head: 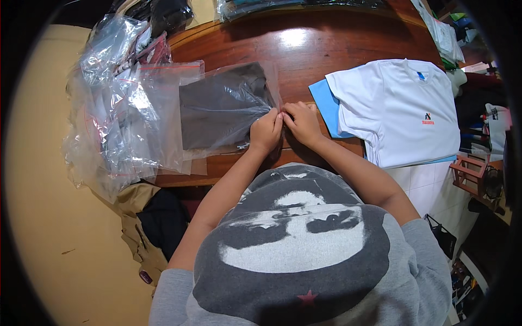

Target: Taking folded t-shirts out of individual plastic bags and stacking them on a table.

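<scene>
A folded dark garment (pixel 224 104) lies inside a clear plastic bag (pixel 272 75) on the wooden table, in front of me. My left hand (pixel 267 128) pinches the bag's right edge, and the film is drawn into creases towards its fingers. My right hand (pixel 302 122) grips the same edge just beside it, the fingertips of both hands almost touching. To the right of my right hand lies a stack of folded white T-shirts (pixel 401 110) with a small printed logo on the top one. A light blue folded item (pixel 326 106) shows from under the stack.
Empty clear bags with red seal strips (pixel 138 122) are heaped at the table's left end. Bagged garments (pixel 167 16) lie beyond them. The polished wooden table (pixel 301 53) has more plastic packs along its far edge. A small reddish wooden frame (pixel 469 173) stands at the right.
</scene>
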`<state>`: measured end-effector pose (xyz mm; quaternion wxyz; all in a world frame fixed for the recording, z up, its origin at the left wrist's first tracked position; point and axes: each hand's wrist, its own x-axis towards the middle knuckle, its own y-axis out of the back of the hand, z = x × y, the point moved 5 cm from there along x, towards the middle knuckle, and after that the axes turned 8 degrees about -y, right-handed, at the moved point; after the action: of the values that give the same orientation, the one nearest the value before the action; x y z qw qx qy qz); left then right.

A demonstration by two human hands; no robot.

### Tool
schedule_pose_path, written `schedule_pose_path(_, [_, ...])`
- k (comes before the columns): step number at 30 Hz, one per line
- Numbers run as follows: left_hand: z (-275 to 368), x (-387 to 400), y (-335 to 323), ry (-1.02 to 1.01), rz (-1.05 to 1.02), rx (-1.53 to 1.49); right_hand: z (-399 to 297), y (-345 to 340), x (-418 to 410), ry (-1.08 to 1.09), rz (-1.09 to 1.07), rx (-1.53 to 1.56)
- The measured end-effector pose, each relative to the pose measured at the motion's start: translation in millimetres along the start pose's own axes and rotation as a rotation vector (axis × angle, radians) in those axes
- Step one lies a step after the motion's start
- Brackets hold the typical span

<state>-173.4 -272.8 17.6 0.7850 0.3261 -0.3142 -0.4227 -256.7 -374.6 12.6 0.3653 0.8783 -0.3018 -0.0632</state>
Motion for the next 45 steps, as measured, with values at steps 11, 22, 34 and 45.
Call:
schedule_pose_path(11, [-11, 0, -1, 0.081, 0.030, -0.064, -3, 0, -2, 0.047, 0.002, -0.033])
schedule_pose_path(22, [-12, -1, -2, 0.060, 0.040, -0.062, -4, 2, -2, 0.031, -0.009, -0.043])
schedule_pose_path(34, [-11, 0, 0, 0.086, 0.022, -0.067, -4, 2, -2, 0.033, 0.005, -0.039])
schedule_pose_path(45, [-13, 1, -1, 0.099, 0.006, -0.070, -4, 2, -1, 0.019, -0.007, -0.036])
